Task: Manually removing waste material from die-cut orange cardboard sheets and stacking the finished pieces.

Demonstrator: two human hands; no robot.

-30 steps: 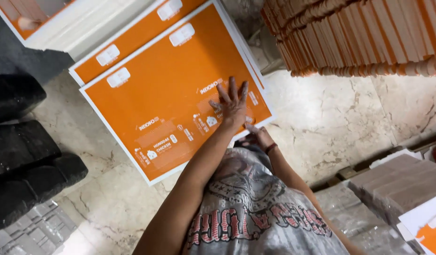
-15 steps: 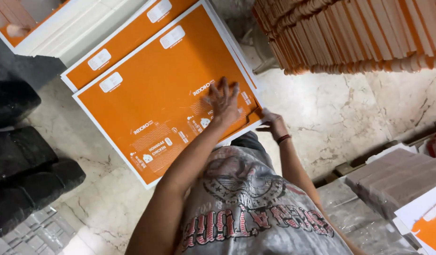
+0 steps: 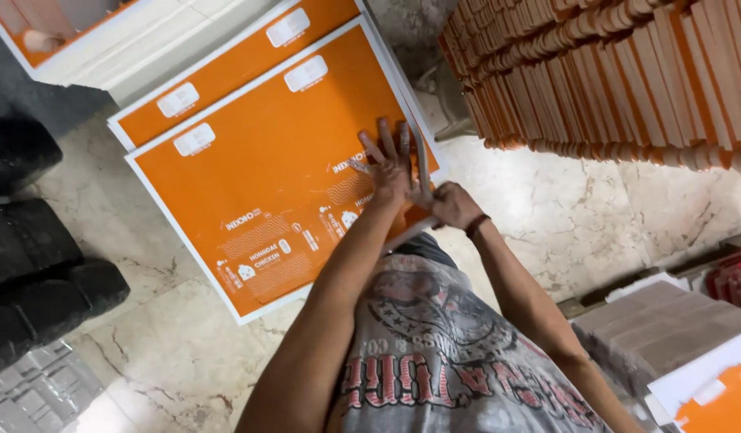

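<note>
A large orange printed cardboard sheet [image 3: 258, 192] with a white border lies flat on the marble floor, on top of a second orange sheet [image 3: 234, 68]. My left hand [image 3: 390, 170] rests on the top sheet near its right corner, palm down and fingers spread. Just right of it, my right hand [image 3: 453, 205], with a dark wristband, pinches the sheet's right edge. A strip of that edge stands curled up between the two hands. My printed grey shirt fills the bottom of the view.
A tall fanned stack of orange sheets [image 3: 611, 72] stands at the top right. Black bundles [image 3: 34, 265] lie at the left, and a white open box [image 3: 114, 40] sits at the top left. Grey stacks [image 3: 667, 329] and another orange-and-white sheet [image 3: 711, 393] are at the lower right.
My right hand has come back from the floor beside the sheet to its right edge and taken hold of it. The left hand stays pressed on the sheet.
</note>
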